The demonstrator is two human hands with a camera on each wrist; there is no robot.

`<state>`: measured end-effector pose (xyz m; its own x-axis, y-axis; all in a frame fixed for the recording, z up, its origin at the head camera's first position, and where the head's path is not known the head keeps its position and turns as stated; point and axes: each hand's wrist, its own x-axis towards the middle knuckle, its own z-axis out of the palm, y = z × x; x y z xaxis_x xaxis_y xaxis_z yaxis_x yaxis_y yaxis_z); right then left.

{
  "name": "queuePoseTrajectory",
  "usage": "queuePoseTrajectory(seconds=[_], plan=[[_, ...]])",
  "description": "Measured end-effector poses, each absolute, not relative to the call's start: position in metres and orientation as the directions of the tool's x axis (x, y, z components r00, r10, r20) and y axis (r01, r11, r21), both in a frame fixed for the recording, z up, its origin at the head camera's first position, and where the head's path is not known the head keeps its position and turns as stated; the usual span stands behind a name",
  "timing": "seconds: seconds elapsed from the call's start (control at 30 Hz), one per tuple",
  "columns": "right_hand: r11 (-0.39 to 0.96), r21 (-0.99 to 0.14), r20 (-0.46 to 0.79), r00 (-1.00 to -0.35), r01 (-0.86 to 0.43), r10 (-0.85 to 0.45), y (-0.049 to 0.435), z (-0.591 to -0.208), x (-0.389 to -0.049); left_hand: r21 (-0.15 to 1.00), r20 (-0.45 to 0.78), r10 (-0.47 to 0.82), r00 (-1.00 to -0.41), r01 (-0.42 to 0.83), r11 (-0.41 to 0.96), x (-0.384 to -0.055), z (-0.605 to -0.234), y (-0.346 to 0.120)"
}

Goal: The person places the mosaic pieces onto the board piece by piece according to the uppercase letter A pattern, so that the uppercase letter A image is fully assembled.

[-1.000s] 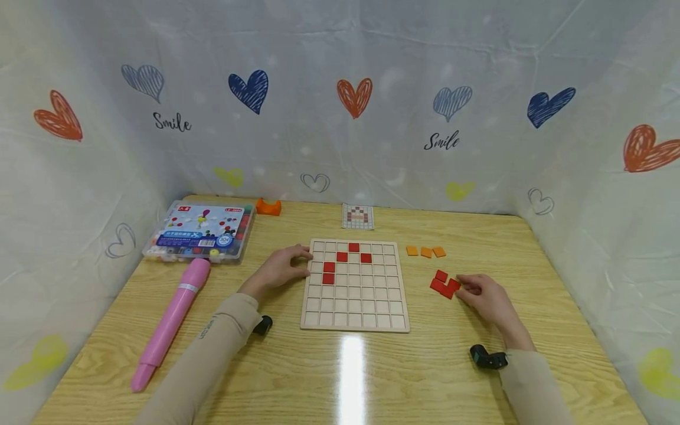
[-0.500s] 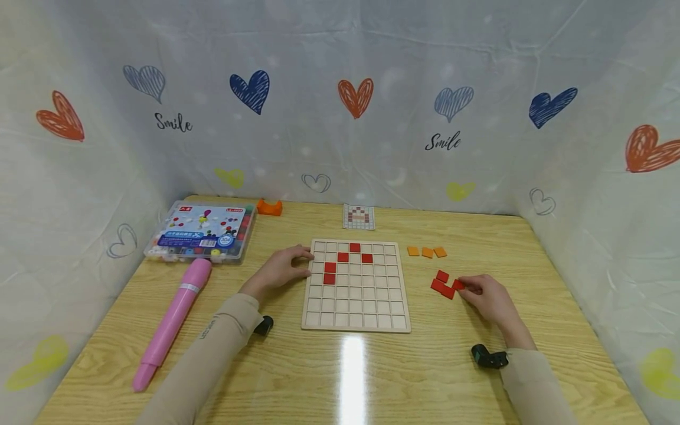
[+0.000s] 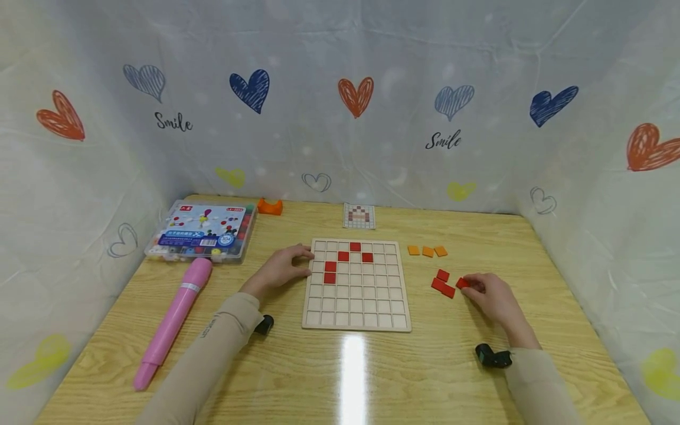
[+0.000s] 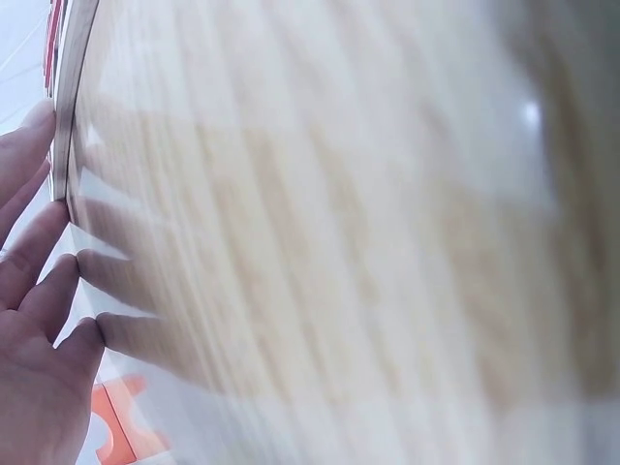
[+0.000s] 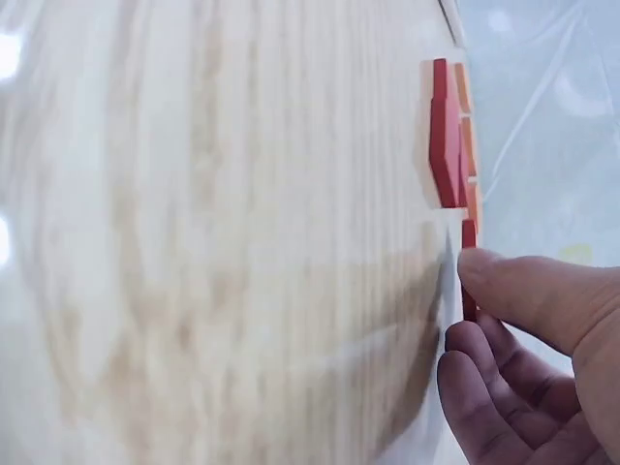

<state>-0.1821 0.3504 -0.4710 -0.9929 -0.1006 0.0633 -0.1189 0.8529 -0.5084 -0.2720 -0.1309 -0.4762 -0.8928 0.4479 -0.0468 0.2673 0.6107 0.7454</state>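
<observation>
A pale wooden grid board [image 3: 363, 306] lies on the table, with several red squares set in its upper cells. At its left edge is my left hand [image 3: 281, 268], fingertips and thumb touching the rim; the left wrist view shows the fingers [image 4: 44, 302] stretched toward that edge. To the right of the board, my right hand [image 3: 491, 296] pinches a red square tile [image 3: 463, 283] between thumb and fingers. The right wrist view shows this tile [image 5: 469, 232] partly covered by the thumb. Beside it lie several loose red tiles [image 3: 443, 287], grouped together.
Three orange tiles [image 3: 427, 251] lie behind the red ones. A small printed pattern card [image 3: 359, 216] is behind the board. At the left are a clear plastic box [image 3: 202, 230] of coloured parts, a pink tube-shaped object [image 3: 172, 324] and an orange piece [image 3: 270, 207]. A patterned curtain [image 3: 313, 141] encloses the table.
My right hand has drawn one red tile slightly right, away from the other red tiles. The left hand stays at the board's edge.
</observation>
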Motion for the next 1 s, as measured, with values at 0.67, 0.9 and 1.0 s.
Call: queuePoseTrajectory(seconds=[0.67, 0.9, 1.0], plan=[[0.724, -0.644, 0.176, -0.969, -0.247, -0.174, 0.257, -0.442, -0.185, 0.735, -0.041, 0.453, -0.891, 0.280, 0.618, -0.272, -0.476, -0.131], [0.672, -0.688, 0.126, -0.957, -0.273, -0.260, 0.210, -0.449, -0.186, 0.744, -0.049, 0.452, -0.890, 0.270, 0.612, -0.272, -0.476, -0.131], [0.652, -0.689, 0.120, -0.936, -0.318, -0.330, 0.191, -0.453, -0.187, 0.742, -0.052, 0.447, -0.893, 0.265, 0.615, -0.273, -0.476, -0.131]])
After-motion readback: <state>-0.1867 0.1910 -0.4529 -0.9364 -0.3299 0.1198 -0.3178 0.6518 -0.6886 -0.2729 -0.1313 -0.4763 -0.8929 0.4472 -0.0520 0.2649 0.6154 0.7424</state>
